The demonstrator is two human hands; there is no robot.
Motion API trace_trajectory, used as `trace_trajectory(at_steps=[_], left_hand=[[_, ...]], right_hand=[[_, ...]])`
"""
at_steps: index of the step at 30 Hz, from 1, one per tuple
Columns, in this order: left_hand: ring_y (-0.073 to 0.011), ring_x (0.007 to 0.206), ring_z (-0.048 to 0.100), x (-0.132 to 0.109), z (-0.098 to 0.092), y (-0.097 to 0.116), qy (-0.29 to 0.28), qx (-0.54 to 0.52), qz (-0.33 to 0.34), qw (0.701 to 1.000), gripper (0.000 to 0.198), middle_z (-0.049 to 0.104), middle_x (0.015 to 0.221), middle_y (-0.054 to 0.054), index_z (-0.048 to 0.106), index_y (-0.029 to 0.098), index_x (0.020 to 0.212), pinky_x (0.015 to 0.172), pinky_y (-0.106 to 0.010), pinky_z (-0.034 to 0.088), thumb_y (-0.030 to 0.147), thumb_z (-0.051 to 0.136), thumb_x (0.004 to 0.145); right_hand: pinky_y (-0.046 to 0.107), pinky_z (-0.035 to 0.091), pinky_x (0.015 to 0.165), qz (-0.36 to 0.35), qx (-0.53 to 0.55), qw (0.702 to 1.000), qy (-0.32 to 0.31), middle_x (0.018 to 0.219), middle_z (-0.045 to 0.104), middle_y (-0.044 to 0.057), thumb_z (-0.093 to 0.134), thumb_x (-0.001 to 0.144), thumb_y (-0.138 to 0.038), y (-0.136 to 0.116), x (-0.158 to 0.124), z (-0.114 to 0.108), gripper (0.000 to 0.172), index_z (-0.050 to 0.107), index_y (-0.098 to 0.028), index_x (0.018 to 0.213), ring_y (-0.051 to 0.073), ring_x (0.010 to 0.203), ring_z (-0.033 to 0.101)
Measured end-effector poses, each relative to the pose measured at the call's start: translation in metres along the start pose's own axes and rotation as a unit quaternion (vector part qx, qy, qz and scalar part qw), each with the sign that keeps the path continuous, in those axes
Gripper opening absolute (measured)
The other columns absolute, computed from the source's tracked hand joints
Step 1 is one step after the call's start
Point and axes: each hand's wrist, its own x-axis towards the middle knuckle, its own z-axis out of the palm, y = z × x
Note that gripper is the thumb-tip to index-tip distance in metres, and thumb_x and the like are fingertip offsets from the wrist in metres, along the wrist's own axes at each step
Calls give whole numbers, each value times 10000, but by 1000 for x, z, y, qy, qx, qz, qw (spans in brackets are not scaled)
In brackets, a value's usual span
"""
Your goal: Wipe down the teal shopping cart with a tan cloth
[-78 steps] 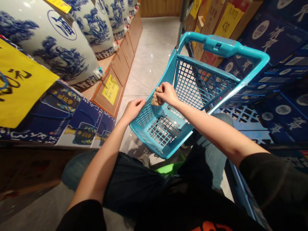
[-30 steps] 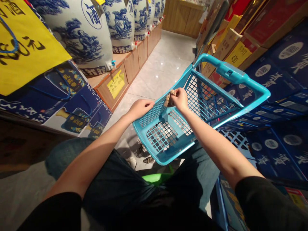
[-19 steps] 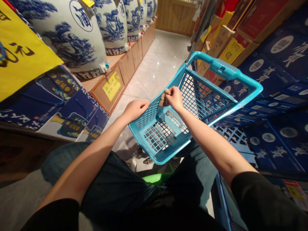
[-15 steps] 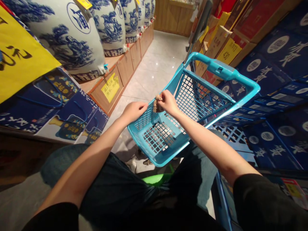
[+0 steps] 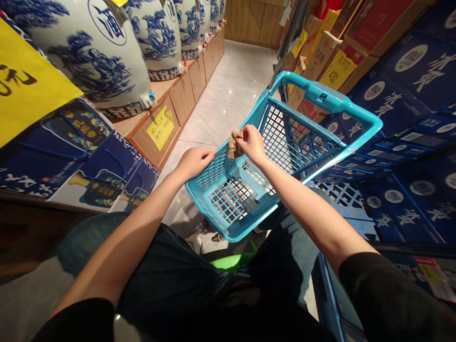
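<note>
A blue plastic shopping cart basket [image 5: 242, 228] with lattice walls sits in front of my knees. At its left rim rests my left hand [image 5: 195, 163], closed around the edge with the fingers partly hidden. My right hand [image 5: 252, 143] is over the basket's upper left side, fingers pinched on a crumpled brown cloth [image 5: 232, 145]. The cloth hangs against the lattice wall. The cart's push handle [image 5: 331, 97] rises behind my right hand.
Large blue-and-white jars [image 5: 103, 61] with taps line a wooden ledge at left, above blue gift bags [image 5: 103, 183]. Stacked dark blue boxes [image 5: 409, 104] and cartons stand at right. A tiled aisle [image 5: 231, 80] runs between. A bright green thing [image 5: 231, 262] shows between my legs.
My right hand has risen slightly with the cloth, which now shows more above the rim. My left hand stays at the rim. The whole view has shifted a little.
</note>
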Motion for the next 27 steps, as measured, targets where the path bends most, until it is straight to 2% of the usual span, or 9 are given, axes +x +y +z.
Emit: trace_trajectory(at_steps=[6,11,16,21,27], left_hand=[[-270,910,765,-2,-3,2,-12,-6,2,1000,459,859,909,-69,831,211,849,825,-315,534,513,555,1060],[-269,947,777,-4,-4,5,-15,-8,3,1000,446,872,975,-78,832,205,847,823,-309,527,478,550,1058],[-256,904,771,-4,-1,6,-6,-16,-9,1000,431,840,867,-58,827,210,815,800,-293,525,471,579,1052],[-244,860,756,-3,1,5,-2,-19,-5,1000,444,822,833,-48,808,203,791,781,-291,508,478,576,1051],[-230,816,723,-2,2,4,-1,-18,5,1000,449,787,762,-33,796,208,784,748,-287,486,489,574,1055]], right_hand=[[386,574,1011,-34,33,999,-15,985,621,31,672,904,-114,5,-3,7,212,516,-258,905,235,973,604],[406,552,1040,33,25,999,31,987,606,31,634,914,-30,9,0,4,279,481,-260,879,236,974,594],[369,534,995,-12,27,999,-24,979,618,19,681,884,-60,11,2,0,267,501,-257,883,229,957,592],[357,525,961,54,27,998,35,939,602,12,659,925,-131,18,6,-3,230,479,-263,869,220,929,579],[353,536,940,-50,42,998,-21,944,617,13,704,898,-178,18,6,0,224,496,-263,888,221,929,586]])
